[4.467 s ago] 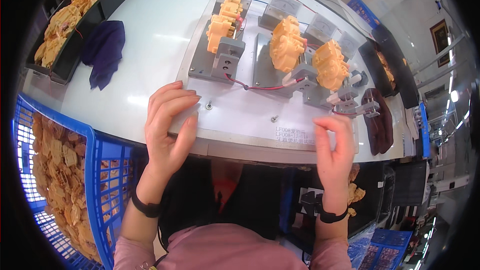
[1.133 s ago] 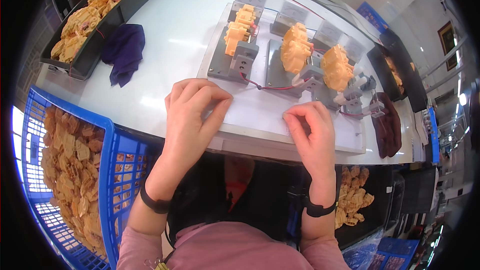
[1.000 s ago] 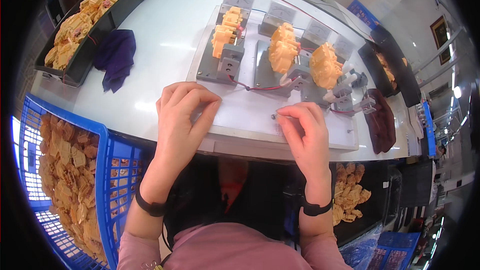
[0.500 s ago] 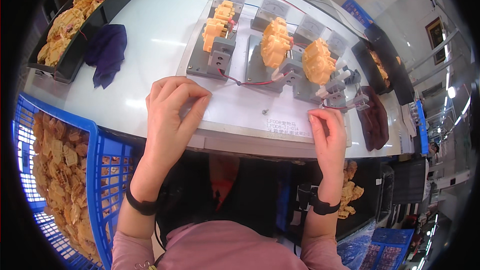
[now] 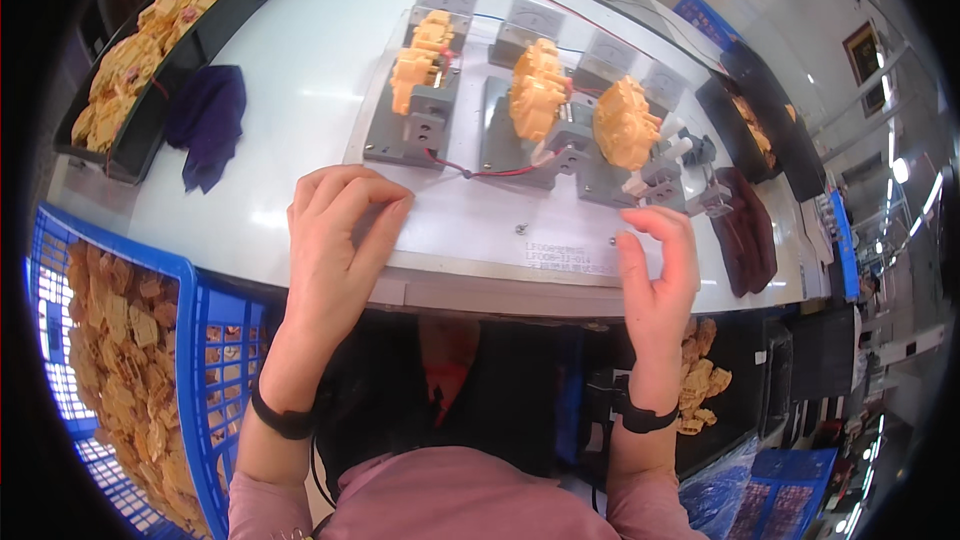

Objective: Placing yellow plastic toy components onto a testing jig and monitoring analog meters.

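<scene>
My left hand (image 5: 345,230) rests at the front left of the white board (image 5: 450,230), its thumb and index tips drawn together with nothing visible between them. Toward the board's front right is my right hand (image 5: 660,280), thumb and index apart, holding nothing. Beyond the hands, three yellow-orange plastic gearbox-like parts stand upright on grey test stands: the left part (image 5: 420,65), the middle part (image 5: 536,90) and the right part (image 5: 626,125). A red and black wire pair (image 5: 480,174) links the stands. Right of them, a grey bracket (image 5: 712,200) lies closest to my right fingers.
Dial meters (image 5: 446,0) stand behind the parts. A black tray (image 5: 235,15) of yellow parts and a dark cloth (image 5: 208,120) lie left. A blue crate (image 5: 185,340) sits below left. A maroon cloth (image 5: 745,235) and another black bin (image 5: 725,130) are at right.
My right thumb and index, close together before, have spread apart. The left hand keeps its pose. The whole view has shifted slightly.
</scene>
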Tool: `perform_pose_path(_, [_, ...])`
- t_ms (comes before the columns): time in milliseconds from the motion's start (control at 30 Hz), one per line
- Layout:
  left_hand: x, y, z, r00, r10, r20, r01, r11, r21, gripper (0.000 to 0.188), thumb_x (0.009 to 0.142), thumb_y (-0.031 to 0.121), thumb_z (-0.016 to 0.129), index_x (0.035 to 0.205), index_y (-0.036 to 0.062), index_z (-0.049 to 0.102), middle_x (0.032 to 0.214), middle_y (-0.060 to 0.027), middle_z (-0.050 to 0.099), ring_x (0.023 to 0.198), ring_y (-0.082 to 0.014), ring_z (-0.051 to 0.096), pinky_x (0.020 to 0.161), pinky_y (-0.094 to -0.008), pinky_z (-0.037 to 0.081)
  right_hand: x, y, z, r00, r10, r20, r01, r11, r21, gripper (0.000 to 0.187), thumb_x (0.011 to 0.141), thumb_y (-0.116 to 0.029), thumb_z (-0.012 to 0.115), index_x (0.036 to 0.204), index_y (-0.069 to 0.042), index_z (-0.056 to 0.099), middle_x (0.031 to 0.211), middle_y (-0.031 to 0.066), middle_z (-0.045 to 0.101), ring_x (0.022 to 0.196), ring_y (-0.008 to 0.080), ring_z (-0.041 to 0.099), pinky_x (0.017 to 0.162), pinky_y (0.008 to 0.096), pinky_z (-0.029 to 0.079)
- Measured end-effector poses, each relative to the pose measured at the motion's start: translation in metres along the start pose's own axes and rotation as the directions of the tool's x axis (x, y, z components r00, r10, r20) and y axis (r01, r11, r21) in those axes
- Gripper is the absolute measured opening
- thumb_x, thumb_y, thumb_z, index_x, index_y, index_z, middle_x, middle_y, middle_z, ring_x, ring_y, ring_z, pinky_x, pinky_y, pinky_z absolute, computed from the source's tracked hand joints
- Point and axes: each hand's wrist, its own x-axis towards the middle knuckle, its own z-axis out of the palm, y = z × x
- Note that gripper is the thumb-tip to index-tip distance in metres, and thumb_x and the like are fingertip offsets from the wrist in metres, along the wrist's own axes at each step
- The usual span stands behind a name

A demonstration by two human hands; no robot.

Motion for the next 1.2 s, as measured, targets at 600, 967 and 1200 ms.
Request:
perform_pose_path(600, [0.002,0.006,0.001,1.0,-0.022,0.007,0.021,0.998,0.06,0.008,0.085,0.007,0.069,0.093,0.0043,0.067,0.102,-0.0077,0.064,0.106,-0.0286,0.051,0.095,-0.0379,0.04,0.022,-0.052,0.085,0.959,-0.259,-0.115,0.282,0.843,0.458,0.016,0.083,-0.003,0.072,0.096,-0.007,0.063,0.087,0.006,0.063,0.078,0.0268,0.058,0.073,0.0367,0.045])
perform_pose_path(967, [-0.002,-0.002,0.0,1.0,-0.022,0.01,0.022,0.999,-0.042,0.008,0.084,0.009,0.071,0.091,0.007,0.068,0.103,-0.0047,0.065,0.11,-0.0261,0.05,0.097,-0.0377,0.038,0.022,-0.054,0.086,0.952,-0.289,-0.095,0.302,0.857,0.418,0.017,0.083,-0.003,0.071,0.097,-0.007,0.063,0.087,0.0065,0.063,0.079,0.0276,0.058,0.072,0.0374,0.046])
perform_pose_path(1200, [0.004,0.0,-0.01,0.992,-0.075,0.101,0.081,0.995,-0.062,0.015,0.088,0.011,0.068,0.103,0.0057,0.067,0.103,-0.0058,0.066,0.113,-0.0261,0.053,0.1,-0.0402,0.039,0.024,-0.078,0.092,0.994,-0.097,0.046,0.047,0.778,0.627,0.041,0.088,-0.007,0.069,0.126,-0.003,0.052,0.106,0.0151,0.062,0.094,0.0307,0.062,0.085,0.0387,0.05])
